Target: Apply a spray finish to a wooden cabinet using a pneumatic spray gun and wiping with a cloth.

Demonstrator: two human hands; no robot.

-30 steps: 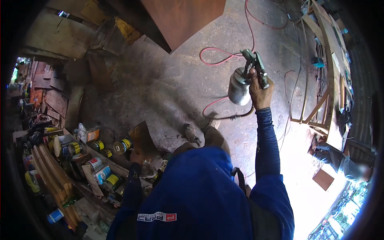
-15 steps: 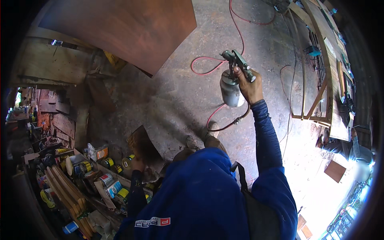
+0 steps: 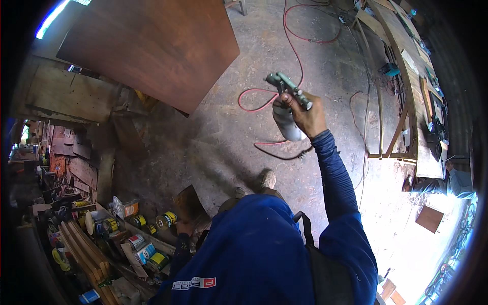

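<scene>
My right hand (image 3: 311, 116) is wrapped round the grip of a spray gun (image 3: 284, 85), held out in front of me above the floor. Under the gun hangs its silver metal cup (image 3: 290, 124), tilted, with a dark hose end (image 3: 284, 156) curving below it. Low on my left side, my left hand (image 3: 186, 227) grips the edge of a small dark brown board (image 3: 191, 204); most of its fingers are hidden. A large reddish-brown panel (image 3: 157, 51) lies raised at the far left, apart from both hands.
Red hose (image 3: 287, 30) loops across the concrete floor (image 3: 229, 127). Several paint cans (image 3: 166, 219) and wood strips (image 3: 84, 249) crowd the lower left. A long wooden bench frame (image 3: 406, 101) runs along the right, with another person's leg (image 3: 432, 187) near its end.
The spray gun has shifted slightly left and its cup has tilted. My left hand and the small board have come lower and closer to my body. The view has shifted, showing more of the large panel.
</scene>
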